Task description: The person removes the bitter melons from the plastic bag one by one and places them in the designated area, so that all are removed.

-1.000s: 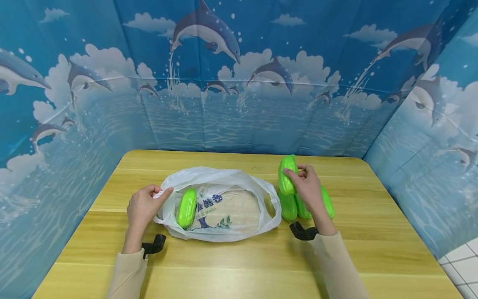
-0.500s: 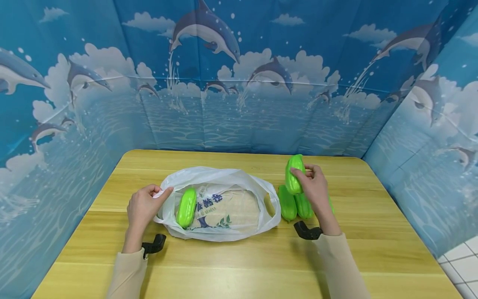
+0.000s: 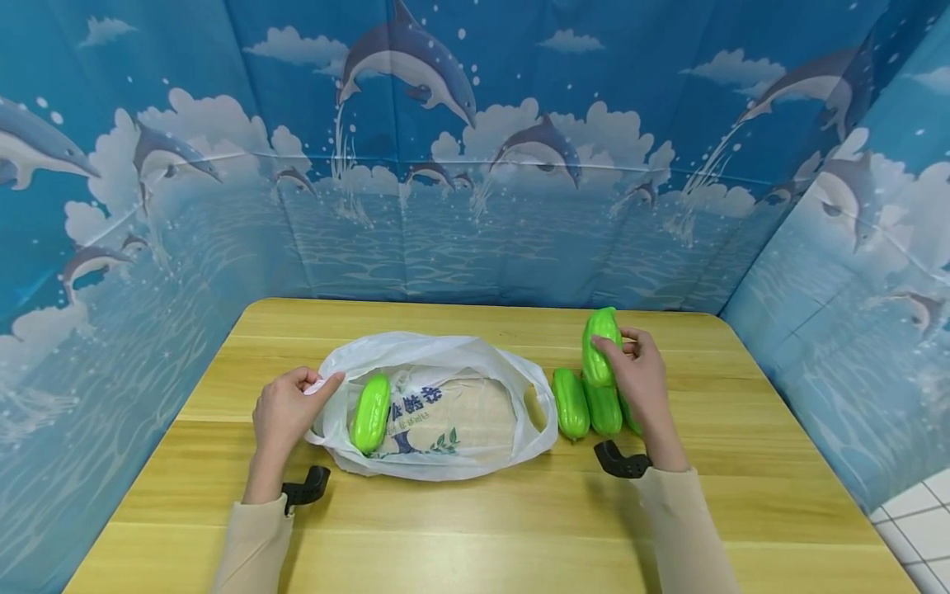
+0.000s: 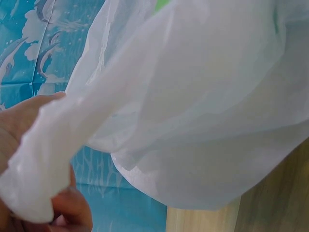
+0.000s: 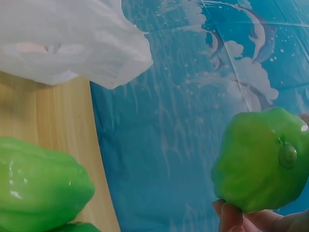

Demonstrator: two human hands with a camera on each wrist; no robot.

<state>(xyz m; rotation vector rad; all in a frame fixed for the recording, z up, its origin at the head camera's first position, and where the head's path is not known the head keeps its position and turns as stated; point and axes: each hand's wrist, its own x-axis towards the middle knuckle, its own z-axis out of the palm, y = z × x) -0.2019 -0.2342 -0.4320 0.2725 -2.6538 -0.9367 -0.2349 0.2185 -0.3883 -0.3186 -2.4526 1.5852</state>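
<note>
In the head view, my left hand (image 3: 285,408) pinches the left edge of a white plastic bag (image 3: 416,346). The left wrist view shows the bag's bunched film (image 4: 53,140) between thumb and fingers. The bag's mouth is spread, with a glossy green cucumber (image 3: 371,412) lying inside against a beige item (image 3: 475,412) printed with blue characters and leaves. My right hand (image 3: 640,371) grips another cucumber (image 3: 599,351), upright above the row on the table. Its knobby stem end shows in the right wrist view, where the cucumber (image 5: 256,164) fills the fingers.
Right of the bag, a cucumber (image 3: 571,404) and a second cucumber (image 3: 604,414) lie side by side on the wooden table (image 3: 460,536). Part of a further cucumber (image 3: 630,418) shows beside my right wrist. A dolphin-print curtain (image 3: 475,231) stands behind the table.
My right hand has moved to the right with the cucumber, step by step across the row below. My left hand and the bag stay where they were.
</note>
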